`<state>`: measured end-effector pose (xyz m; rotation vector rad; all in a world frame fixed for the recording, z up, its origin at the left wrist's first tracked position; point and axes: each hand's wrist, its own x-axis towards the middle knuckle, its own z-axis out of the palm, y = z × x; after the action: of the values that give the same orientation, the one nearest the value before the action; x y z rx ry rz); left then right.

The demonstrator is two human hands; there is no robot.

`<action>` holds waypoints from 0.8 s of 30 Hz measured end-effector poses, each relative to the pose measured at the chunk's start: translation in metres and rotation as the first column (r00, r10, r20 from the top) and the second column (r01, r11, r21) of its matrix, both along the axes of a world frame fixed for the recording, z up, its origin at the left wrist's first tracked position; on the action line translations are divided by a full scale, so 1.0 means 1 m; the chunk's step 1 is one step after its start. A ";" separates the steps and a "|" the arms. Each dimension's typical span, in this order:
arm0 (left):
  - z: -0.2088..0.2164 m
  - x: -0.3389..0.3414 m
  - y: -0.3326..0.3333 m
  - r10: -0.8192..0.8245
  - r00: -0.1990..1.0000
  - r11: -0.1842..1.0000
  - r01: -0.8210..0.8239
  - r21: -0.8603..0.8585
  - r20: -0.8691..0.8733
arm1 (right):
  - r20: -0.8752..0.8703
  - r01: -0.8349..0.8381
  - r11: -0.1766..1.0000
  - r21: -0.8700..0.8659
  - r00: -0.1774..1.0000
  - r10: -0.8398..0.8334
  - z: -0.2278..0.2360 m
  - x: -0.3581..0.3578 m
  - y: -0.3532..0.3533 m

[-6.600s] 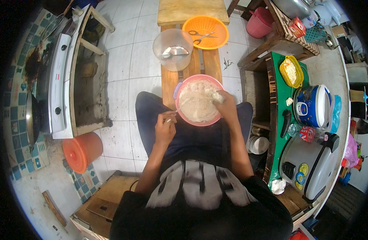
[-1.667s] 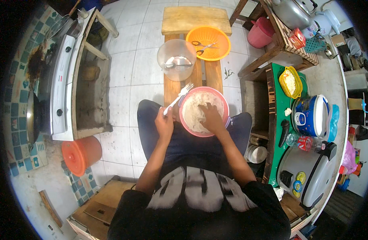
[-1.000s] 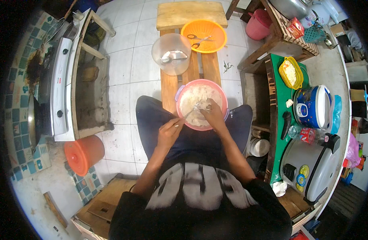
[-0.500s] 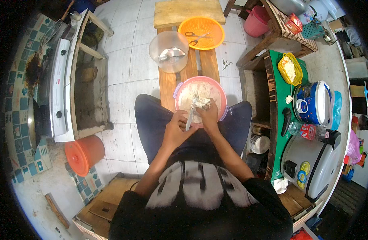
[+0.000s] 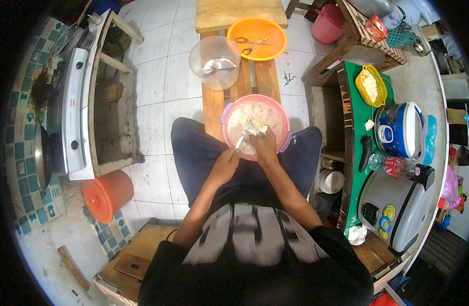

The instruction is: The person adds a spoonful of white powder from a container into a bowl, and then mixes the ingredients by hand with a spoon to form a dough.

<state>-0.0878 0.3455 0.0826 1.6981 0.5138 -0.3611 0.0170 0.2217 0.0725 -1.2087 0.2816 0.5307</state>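
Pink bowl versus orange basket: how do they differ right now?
The pink bowl has purple side clips; the orange basket shows none.
The pink bowl holds a pale, floury mixture; the orange basket holds scissors.
At the pink bowl, the left hand grips a fork and the right hand a pale clump; no hand touches the orange basket.
Both are round and open-topped.

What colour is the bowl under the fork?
The bowl is pink; it shows best in the head view.
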 end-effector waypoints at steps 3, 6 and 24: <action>0.002 0.000 0.004 -0.023 0.999 0.999 0.022 -0.027 -0.046 | -0.061 0.027 0.998 0.061 0.998 -0.023 -0.005 0.001 0.004; 0.011 -0.002 0.004 -0.073 0.997 0.994 0.074 0.075 -0.015 | -0.082 0.030 0.998 0.060 0.996 -0.025 -0.005 -0.001 0.004; 0.031 -0.011 0.009 -0.115 0.992 0.993 0.115 0.013 -0.044 | -0.285 0.092 0.984 0.152 0.958 -0.045 -0.011 0.010 -0.001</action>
<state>-0.0987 0.3548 0.1137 1.7426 0.4519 -0.4787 0.0267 0.2206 0.0619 -0.9600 0.5101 0.6528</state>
